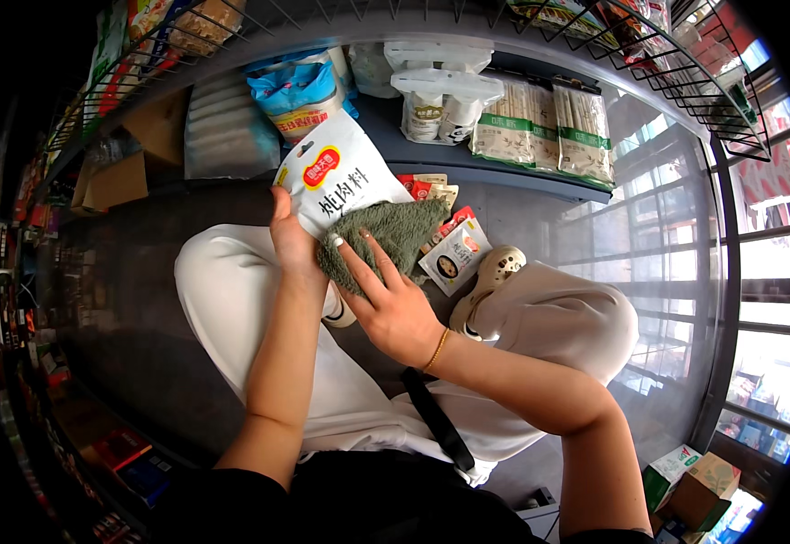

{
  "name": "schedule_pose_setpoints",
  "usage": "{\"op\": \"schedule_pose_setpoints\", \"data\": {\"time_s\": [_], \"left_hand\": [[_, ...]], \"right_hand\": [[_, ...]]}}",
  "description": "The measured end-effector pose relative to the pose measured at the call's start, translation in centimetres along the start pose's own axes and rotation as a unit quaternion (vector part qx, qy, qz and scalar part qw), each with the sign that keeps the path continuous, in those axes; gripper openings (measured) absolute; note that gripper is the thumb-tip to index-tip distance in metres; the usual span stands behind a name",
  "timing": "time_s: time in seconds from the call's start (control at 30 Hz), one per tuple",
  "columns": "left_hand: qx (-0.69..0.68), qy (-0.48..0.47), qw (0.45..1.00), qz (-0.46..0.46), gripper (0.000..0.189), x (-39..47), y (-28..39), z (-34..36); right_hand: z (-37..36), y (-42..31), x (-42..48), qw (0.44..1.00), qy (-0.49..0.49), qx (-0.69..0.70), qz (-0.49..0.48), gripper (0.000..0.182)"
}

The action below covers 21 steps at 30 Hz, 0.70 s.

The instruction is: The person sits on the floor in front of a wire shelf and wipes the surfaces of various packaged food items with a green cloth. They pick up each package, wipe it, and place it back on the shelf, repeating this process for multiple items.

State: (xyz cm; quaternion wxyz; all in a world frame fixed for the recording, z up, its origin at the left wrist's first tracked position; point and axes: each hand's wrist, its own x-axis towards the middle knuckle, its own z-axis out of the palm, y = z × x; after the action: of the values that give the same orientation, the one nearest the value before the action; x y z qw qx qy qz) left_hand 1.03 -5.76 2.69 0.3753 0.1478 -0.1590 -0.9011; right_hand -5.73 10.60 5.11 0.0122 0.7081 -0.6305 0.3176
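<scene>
My left hand [295, 239] grips a large white seasoning pouch [347, 173] by its left edge, with the thumb on the printed front. The pouch is tilted and has a hang hole near its top corner. Spread over its lower part is a green fluffy cloth [395, 234]. My right hand [395, 306] presses flat on the cloth, fingers apart. Below and right of the cloth, a small white seasoning packet [456, 256] lies by my shoe, partly over a red packet [459, 221]. More red and tan packets [425, 185] show behind the cloth.
Ahead, a dark low shelf [395, 146] holds bagged paper cups [436, 109], packs of disposable chopsticks [538, 129] and a blue bag [293, 88]. Wire baskets [694, 81] overhang it. An open cardboard box [113, 180] stands left. Cartons [701, 479] sit at lower right, near a window.
</scene>
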Motion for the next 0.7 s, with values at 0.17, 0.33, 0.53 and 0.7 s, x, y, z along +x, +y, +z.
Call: {"op": "schedule_pose_setpoints", "data": {"time_s": [0.17, 0.33, 0.53, 0.7], "left_hand": [[0.039, 0.038, 0.995, 0.081, 0.055, 0.4, 0.5, 1.9], [0.038, 0.071, 0.991, 0.107, 0.054, -0.1, 1.1, 3.9], [0.011, 0.061, 0.995, 0.079, 0.054, -0.1, 0.4, 3.4], [0.066, 0.072, 0.995, 0.037, 0.053, 0.3, -1.3, 3.5]], "right_hand": [[-1.5, 1.9, 0.8, 0.996, 0.034, 0.047, 0.061, 0.049], [-5.0, 7.6, 3.3, 0.929, 0.233, 0.16, 0.24, 0.051], [-6.8, 7.3, 4.2, 0.529, 0.154, 0.692, 0.467, 0.041], [-4.7, 6.4, 3.6, 0.572, 0.147, 0.702, 0.397, 0.035]]}}
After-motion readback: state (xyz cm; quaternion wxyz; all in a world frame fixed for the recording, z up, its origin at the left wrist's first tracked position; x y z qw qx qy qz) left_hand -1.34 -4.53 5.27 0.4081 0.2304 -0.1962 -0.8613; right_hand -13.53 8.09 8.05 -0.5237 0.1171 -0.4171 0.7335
